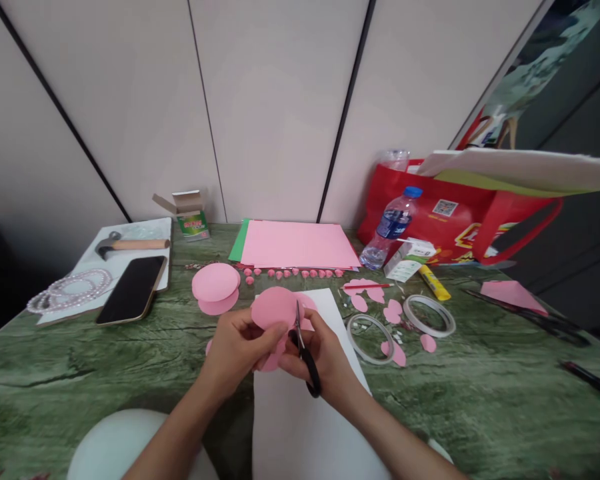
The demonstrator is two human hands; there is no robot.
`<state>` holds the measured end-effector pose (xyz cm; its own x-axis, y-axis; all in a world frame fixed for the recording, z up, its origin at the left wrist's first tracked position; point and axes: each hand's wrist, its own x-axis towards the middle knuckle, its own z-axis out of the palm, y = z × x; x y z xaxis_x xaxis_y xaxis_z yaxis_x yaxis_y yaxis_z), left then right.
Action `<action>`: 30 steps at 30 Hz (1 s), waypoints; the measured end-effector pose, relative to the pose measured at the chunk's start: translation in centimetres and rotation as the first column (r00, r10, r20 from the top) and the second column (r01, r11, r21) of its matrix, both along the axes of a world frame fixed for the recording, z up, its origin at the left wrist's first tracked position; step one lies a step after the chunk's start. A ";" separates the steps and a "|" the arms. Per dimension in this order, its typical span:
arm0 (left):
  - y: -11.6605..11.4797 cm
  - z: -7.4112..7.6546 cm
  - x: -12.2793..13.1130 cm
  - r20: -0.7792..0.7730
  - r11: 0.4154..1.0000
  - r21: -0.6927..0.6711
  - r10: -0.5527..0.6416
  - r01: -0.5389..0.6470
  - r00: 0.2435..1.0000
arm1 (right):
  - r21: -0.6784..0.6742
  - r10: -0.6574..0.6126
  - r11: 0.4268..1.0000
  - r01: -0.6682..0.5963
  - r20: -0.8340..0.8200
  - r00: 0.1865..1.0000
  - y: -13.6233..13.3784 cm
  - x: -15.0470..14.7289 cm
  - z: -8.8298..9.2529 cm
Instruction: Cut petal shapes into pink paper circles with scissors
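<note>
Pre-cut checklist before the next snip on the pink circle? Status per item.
1. Grip: left hand holds the pink paper circle: ok.
2. Tool: right hand holds the scissors, fingers through the handle: ok.
3. Blade is at the circle's right edge: ok.
4. Left fingertips are apart from the blade: cannot tell, they sit close.
5. The white sheet lies under both hands: ok.
6. The tape ring lies apart from the right hand: ok.
</note>
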<state>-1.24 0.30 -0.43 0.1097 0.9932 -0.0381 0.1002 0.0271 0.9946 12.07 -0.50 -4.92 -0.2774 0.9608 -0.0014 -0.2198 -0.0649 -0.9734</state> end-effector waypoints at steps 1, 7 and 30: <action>0.0 0.0 0.0 0.001 1.000 0.002 -0.004 0.004 1.000 | -0.008 0.000 1.000 0.000 -0.002 1.000 0.0 0.0 0.1; -0.1 -0.2 -0.2 0.012 1.000 0.019 -0.013 0.013 1.000 | -0.031 -0.003 1.000 0.003 -0.008 1.000 -0.2 0.1 0.4; -0.5 0.1 -0.4 0.090 1.000 0.016 -0.019 0.018 0.996 | -0.067 0.004 0.998 0.000 0.052 0.999 -0.8 0.1 0.7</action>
